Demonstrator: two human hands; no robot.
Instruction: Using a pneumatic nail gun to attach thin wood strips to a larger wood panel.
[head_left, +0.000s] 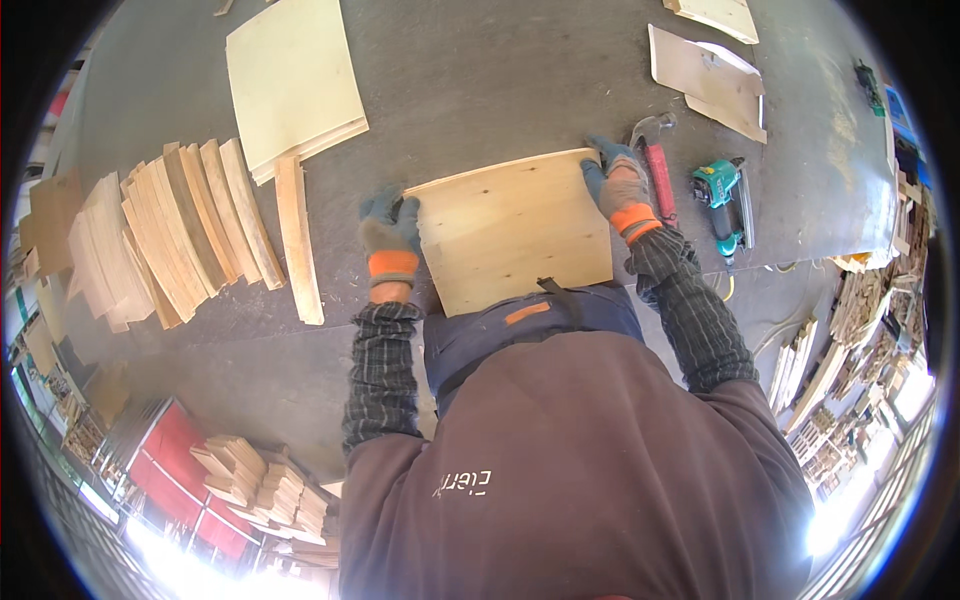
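A pale plywood panel [515, 230] with a few dark knots lies before me, its near edge close against my waist. At its far left corner my left hand [390, 230], in a grey-blue glove with an orange cuff, is closed on the edge. My right hand [622, 185], gloved alike, grips the far right corner. Just beyond the right hand lies a claw hammer [659, 180] with a red handle. A teal nail gun [722, 200] with a hose rests farther right. The fingers under the panel are hidden.
Several wooden strips [185, 225] lie in a row on the dark worktable [480, 80] at left, one strip [296, 240] apart. A stack of plywood sheets [295, 85] sits at the back left. Brown sheet pieces [708, 80] lie at back right; stacked wood [265, 490] stands lower left.
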